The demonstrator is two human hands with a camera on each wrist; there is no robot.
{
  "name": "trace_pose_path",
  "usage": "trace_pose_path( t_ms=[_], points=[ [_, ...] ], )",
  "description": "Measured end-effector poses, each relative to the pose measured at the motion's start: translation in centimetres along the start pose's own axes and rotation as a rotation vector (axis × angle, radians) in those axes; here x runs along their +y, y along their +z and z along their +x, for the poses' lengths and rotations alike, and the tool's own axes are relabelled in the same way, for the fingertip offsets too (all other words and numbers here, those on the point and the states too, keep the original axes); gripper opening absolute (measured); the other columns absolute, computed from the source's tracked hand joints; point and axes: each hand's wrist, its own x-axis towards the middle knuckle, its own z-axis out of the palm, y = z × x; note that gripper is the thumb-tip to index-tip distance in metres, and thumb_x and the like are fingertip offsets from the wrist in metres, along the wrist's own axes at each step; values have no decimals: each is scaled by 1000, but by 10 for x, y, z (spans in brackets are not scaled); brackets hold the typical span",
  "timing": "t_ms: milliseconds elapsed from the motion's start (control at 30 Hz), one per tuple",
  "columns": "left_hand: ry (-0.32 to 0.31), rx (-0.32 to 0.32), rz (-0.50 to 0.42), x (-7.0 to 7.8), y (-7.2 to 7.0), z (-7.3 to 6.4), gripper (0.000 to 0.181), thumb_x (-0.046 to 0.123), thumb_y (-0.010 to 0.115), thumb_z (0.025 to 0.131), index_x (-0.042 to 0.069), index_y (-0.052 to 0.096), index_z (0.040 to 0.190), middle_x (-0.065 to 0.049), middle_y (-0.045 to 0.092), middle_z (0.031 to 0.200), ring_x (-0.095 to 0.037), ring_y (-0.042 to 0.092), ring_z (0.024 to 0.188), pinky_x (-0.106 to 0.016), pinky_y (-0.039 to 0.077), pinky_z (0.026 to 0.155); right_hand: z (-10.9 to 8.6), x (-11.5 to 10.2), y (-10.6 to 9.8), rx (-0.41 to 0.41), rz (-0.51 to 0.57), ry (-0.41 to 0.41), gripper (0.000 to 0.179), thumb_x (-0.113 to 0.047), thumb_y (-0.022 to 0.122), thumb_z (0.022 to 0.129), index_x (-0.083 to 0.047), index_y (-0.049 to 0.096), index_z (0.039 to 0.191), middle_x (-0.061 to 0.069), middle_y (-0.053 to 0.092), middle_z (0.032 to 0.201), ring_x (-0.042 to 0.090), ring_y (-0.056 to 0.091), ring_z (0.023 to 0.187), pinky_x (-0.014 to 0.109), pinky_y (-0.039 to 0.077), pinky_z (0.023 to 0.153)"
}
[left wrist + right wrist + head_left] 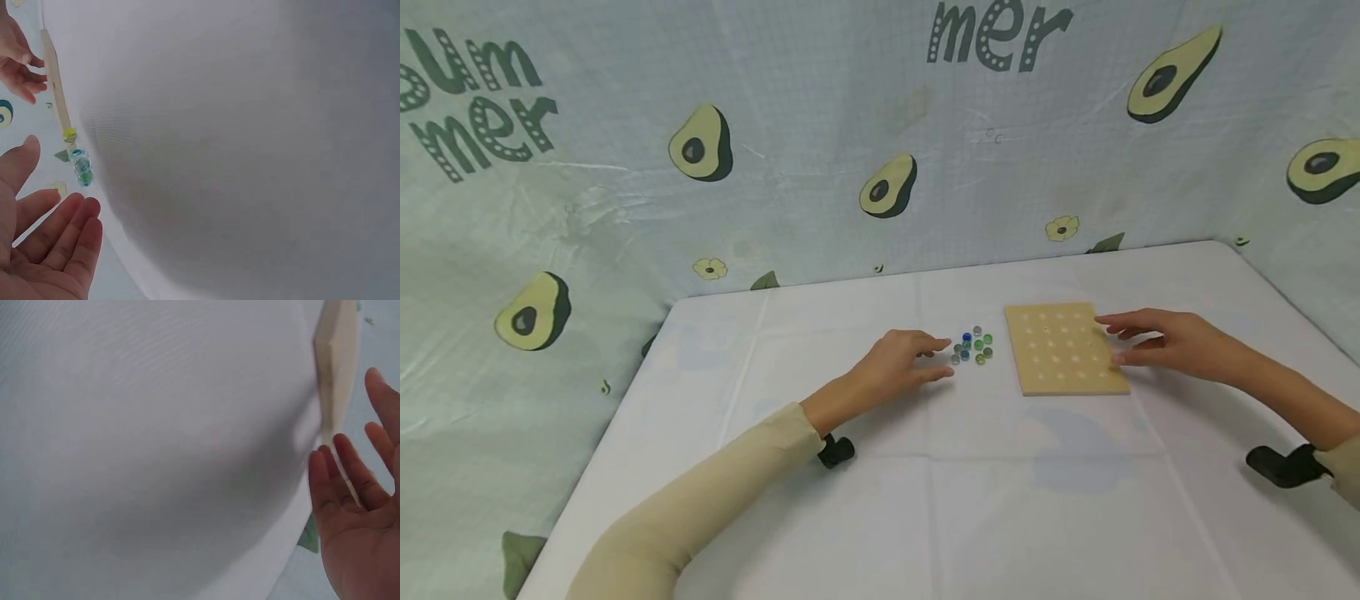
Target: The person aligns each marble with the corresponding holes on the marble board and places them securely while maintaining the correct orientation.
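Note:
Several glass marbles [978,344], blue, green and clear, lie in a loose cluster on the table. Just left of them is my left hand [898,362], thumb and fingers parted around air, touching none of them as far as I see. A square wooden board [1066,350] with rows of small round hollows lies flat to the right of the marbles. My right hand [1165,342] is at the board's right edge, fingers loosely bent and spread; whether the fingertips touch it I cannot tell. In the left wrist view the marbles [81,164] sit beyond the left fingertips.
A white cloth covers the table [865,517], which has fold lines. Behind it hangs a pale curtain [805,108] printed with avocados and lettering. Each wrist wears a black strap-on camera, such as the left one [837,451].

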Motion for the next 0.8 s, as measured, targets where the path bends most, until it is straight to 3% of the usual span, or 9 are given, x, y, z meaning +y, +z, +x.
trace_pose_path(
  t_ms=[100, 200, 267, 433, 800],
  points=[
    [-13, 6, -23, -1, 2, 7, 48, 33, 76, 93, 8, 67, 134, -4, 70, 128, -15, 68, 109, -29, 54, 94, 3, 4, 3, 2, -33, -12, 67, -36, 81, 88, -11, 57, 145, 18, 59, 142, 28, 59, 123, 32, 55, 94],
    [-29, 16, -28, -2, 2, 12, 46, 32, 78, 91, 8, 70, 130, -4, 71, 126, -15, 69, 108, -28, 54, 94, 6, 7, 5, -20, -71, 7, 75, -43, 79, 89, -10, 51, 150, 23, 49, 150, 43, 48, 135, 57, 45, 104],
    [-36, 18, -22, -2, 2, 15, 45, 32, 79, 91, 9, 71, 129, -4, 72, 125, -15, 68, 108, -28, 54, 94, 8, 10, 6, -49, -97, 24, 82, -47, 76, 89, -8, 45, 154, 28, 41, 155, 51, 40, 139, 66, 38, 105],
    [-47, 8, -16, -4, 0, 19, 43, 32, 79, 90, 9, 73, 126, -3, 73, 122, -14, 69, 109, -28, 54, 94, 10, 15, 6, -109, -140, 12, 87, -51, 73, 91, -7, 37, 157, 29, 31, 159, 52, 33, 142, 67, 35, 107],
    [-73, -15, -95, -12, 2, 25, 30, 26, 81, 89, 9, 79, 113, -2, 77, 108, -8, 68, 94, -19, 52, 80, 6, 19, 5, -161, -179, -39, 79, -51, 64, 97, -13, 34, 160, 24, 33, 161, 48, 34, 144, 66, 34, 109]
  ],
)
